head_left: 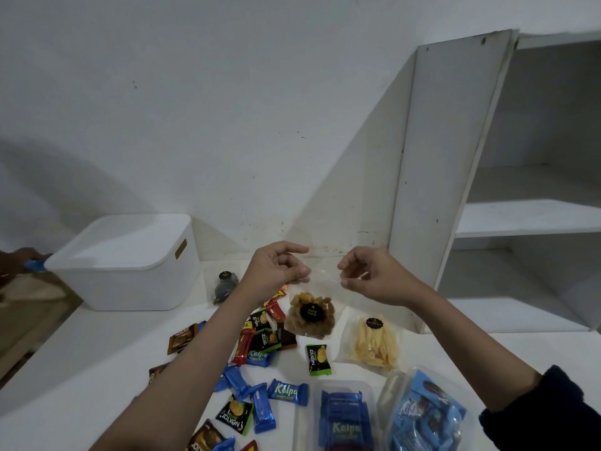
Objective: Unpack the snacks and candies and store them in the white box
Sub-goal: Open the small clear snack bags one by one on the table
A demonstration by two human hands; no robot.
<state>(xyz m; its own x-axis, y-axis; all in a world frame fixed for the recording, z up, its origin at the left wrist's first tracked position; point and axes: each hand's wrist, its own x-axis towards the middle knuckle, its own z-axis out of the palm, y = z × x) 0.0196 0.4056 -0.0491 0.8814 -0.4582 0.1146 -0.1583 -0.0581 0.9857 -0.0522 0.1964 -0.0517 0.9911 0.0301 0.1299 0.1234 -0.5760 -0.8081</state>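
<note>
Both hands hold up a clear bag of brown snacks (310, 315) by its top edge: my left hand (276, 266) pinches the left corner and my right hand (367, 276) the right corner. The bag hangs just above the white table (97, 359). The white box (130, 262) stands at the back left with its lid on. Below the hands lie many small wrapped candies (257, 385) in blue, green, red and brown. A clear bag of yellow chips (374, 345) lies to the right of the held bag.
A small dark snack bag (225, 286) lies next to the box. Two clear tubs with blue packets (344, 418) (426, 415) sit at the near edge. A white open shelf unit (487, 190) stands at the right. Another person's hand (19, 260) shows at far left.
</note>
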